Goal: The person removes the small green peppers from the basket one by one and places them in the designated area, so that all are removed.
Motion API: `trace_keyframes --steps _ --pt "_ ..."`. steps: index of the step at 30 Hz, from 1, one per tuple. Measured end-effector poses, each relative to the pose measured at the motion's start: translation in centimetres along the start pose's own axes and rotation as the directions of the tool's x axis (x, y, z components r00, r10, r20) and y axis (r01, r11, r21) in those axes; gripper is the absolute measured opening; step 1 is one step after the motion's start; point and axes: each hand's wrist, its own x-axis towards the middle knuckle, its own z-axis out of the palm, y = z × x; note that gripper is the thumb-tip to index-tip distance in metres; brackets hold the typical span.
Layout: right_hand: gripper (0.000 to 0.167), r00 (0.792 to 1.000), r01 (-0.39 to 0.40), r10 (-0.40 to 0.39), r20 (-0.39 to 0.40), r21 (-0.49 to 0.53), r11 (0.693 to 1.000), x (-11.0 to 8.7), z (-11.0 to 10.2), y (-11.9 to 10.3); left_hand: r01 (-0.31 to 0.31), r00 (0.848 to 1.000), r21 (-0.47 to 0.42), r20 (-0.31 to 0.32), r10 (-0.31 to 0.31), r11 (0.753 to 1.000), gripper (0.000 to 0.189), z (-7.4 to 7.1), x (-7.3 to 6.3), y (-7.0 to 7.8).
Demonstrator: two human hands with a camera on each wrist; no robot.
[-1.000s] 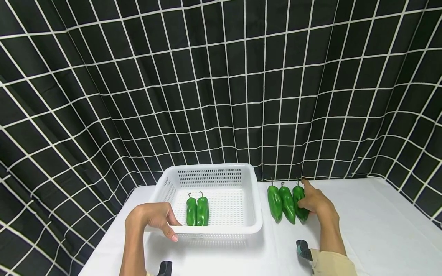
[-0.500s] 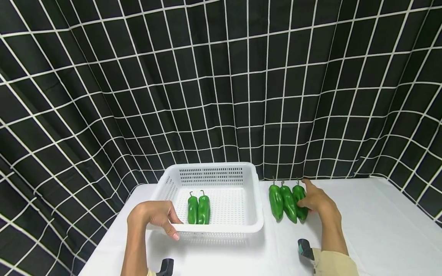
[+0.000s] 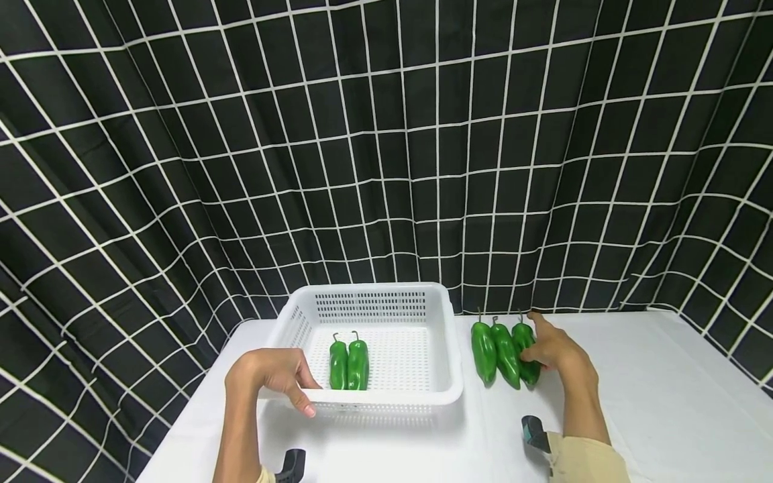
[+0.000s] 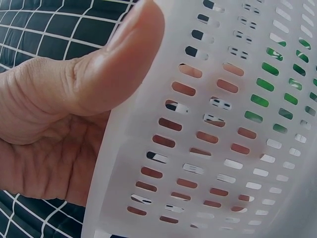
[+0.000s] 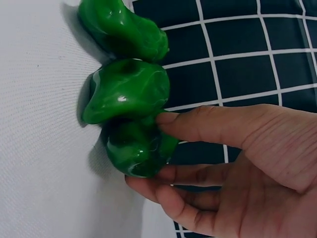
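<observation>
My left hand (image 3: 272,371) grips the near left rim of a white perforated plastic basket (image 3: 392,397). In the left wrist view its thumb (image 4: 131,57) lies outside the basket wall, and the fingers show through the slots from the inner side. Two green peppers (image 3: 358,365) lie side by side in the basket, stems pointing away. Right of it, three more green peppers lie in a row on the table. My right hand (image 3: 558,352) pinches the rightmost pepper (image 5: 133,148) between thumb and fingers; this pepper touches the middle one (image 5: 129,89).
A white cloth covers the table (image 3: 658,382), which extends to the right of the peppers. Behind and on both sides hangs a black curtain (image 3: 417,168) with a white grid. A dark wrist-worn device (image 3: 534,433) sits by the right sleeve.
The head view has shifted slightly. Both hands keep the same hold, the left on the basket and the right on the rightmost pepper.
</observation>
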Motion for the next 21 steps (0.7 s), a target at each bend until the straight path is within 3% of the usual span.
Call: trace_keyframes --steps 10,21 --pt "0.092 1.000 -0.015 0.015 -0.025 0.010 1.000 -0.9 -0.4 -0.8 0.013 1.000 -0.009 -0.001 -0.013 1.000 0.028 0.1 -0.1 0.1" --pt "0.084 0.996 0.041 -0.048 -0.069 -0.097 0.994 -2.5 -2.4 -3.4 0.018 1.000 -0.004 -0.011 -0.018 1.000 0.028 0.1 0.0 0.1"
